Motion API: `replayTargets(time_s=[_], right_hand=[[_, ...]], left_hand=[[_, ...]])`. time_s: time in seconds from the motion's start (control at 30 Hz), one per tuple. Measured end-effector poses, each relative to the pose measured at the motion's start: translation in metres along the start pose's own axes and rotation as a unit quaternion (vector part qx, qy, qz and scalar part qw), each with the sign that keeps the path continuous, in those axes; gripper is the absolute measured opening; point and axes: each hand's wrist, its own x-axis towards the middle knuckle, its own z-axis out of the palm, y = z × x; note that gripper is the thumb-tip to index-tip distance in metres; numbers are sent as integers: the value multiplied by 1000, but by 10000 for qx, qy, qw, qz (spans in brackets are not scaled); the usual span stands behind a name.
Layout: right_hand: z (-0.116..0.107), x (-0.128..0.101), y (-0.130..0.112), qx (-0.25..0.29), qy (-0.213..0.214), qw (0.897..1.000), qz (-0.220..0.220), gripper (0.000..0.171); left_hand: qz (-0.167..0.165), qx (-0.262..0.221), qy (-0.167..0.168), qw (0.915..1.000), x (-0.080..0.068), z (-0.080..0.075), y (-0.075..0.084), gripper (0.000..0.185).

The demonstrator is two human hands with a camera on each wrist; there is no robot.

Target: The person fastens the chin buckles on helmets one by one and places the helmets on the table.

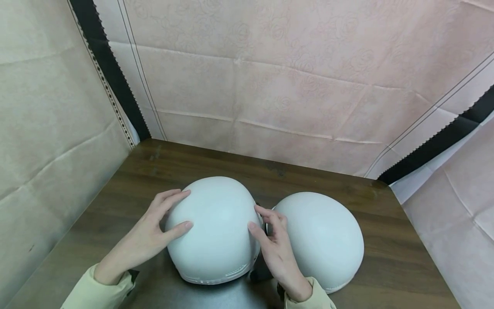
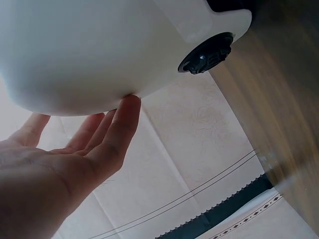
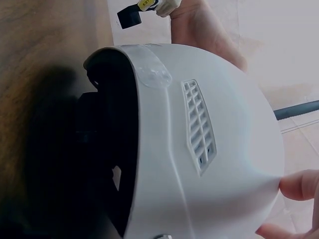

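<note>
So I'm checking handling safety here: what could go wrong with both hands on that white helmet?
The left hand and right hand only touch the smooth left helmet with straight fingers, so it might slip if lifted. The second helmet sits right beside it, against the right hand, so a sideways move could knock it toward the table's edge.

A screened-off recording booth, not a lived-in room.
Beyond the fingers [image 1: 175, 195], pale pink rose-embossed fabric sheets [image 1: 293, 81] with black zigzag-edged seams [image 1: 106, 64] wall in a dark wood-grain tabletop [image 1: 200, 161].

No legible text anywhere.
</note>
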Motion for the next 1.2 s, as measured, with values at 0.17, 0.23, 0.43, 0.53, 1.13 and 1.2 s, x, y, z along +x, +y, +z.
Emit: replayTargets(time_s=[0.17, 0.23, 0.43, 0.53, 1.13, 1.2], right_hand=[[0, 0, 0, 26, 57, 10000, -56, 40], [0, 0, -1, 37, 57, 9999, -96, 39], [0, -1, -2, 5, 46, 9996, -277, 38], [-1, -1, -4, -18, 9, 9993, -384, 39], [-4, -1, -8, 61, -96, 9990, -435, 39], [-4, -1, -8, 48, -82, 9990, -446, 38]], left_hand=[[-71, 28, 14, 10000, 0, -1, 2, 63], [-100, 33, 9, 9999, 0, -1, 2, 63], [-111, 5, -4, 9999, 0, -1, 2, 62], [-102, -4, 11, 9999, 0, -1, 2, 61], [-63, -62, 118, 9999, -1, -4, 1, 60], [-70, -67, 123, 9999, -1, -4, 2, 60]])
